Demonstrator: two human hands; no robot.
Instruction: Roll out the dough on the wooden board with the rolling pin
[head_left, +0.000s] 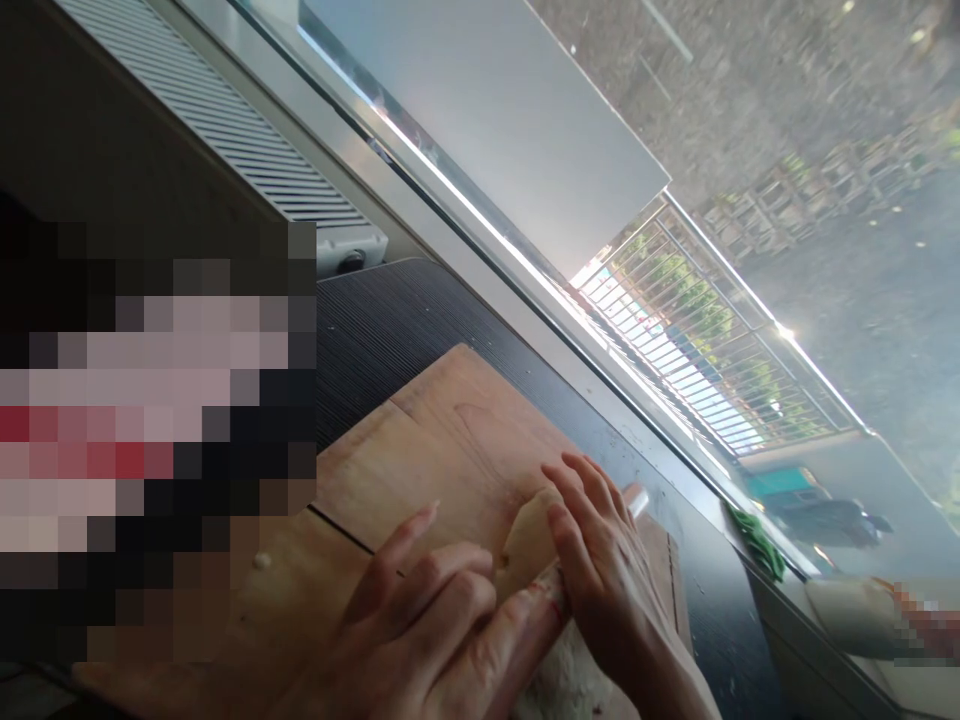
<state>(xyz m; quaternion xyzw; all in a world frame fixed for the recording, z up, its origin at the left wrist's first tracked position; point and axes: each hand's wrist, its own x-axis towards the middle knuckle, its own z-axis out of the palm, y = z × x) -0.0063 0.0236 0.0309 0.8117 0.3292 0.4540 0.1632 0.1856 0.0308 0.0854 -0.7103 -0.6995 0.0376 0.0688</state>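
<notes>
Dark table (382,320) by a window. Wooden board (465,440) on it. Pale dough (574,670) on the board, partly under both hands. Left hand (427,625) at the dough's side, fingers bent, cannot tell if gripping. Right hand (604,550) palm-down, fingers outstretched over the dough. Pale rod end (637,499) pokes out past right fingers.

A person's left hand (427,625) and right hand (611,565) work close together over pale dough (527,535) on a wooden board (442,430), atop a dark table (390,310) beside a window overlooking a metal railing (679,320).
</notes>
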